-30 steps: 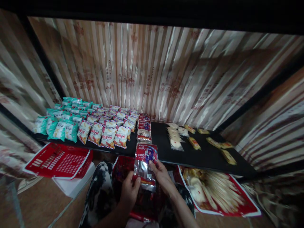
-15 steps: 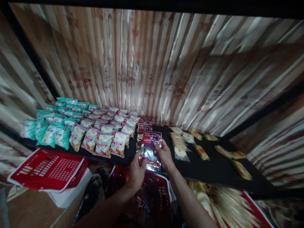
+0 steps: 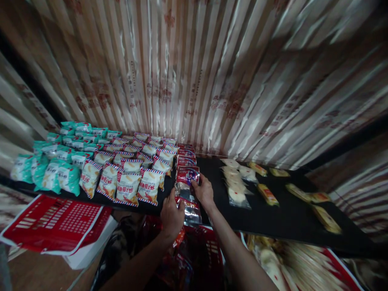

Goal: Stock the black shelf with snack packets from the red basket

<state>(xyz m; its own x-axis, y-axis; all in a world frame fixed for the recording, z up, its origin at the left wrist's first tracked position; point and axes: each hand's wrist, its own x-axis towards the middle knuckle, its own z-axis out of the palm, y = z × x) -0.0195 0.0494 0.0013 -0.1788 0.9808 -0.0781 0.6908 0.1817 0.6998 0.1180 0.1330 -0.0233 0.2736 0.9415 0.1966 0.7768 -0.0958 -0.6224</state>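
Observation:
A red and silver snack packet lies at the front end of a row of red packets on the black shelf. My right hand grips its upper right edge, the thumb over the red printed part. My left hand is closed on the lower left edge, fingers partly hidden. Just left of the row stand several white crisp bags with striped edges. Under my forearms is a red basket holding dark shiny packets.
Teal bags fill the shelf's left end. To the right lie clear packs with pale round contents and several yellow packs. A red basket sits below left; long pale packs fill another below right. A striped curtain hangs behind.
The packet has gone from being held tilted above the shelf edge to lying lower, in line with the row. Both hands moved with it. The view has shifted slightly.

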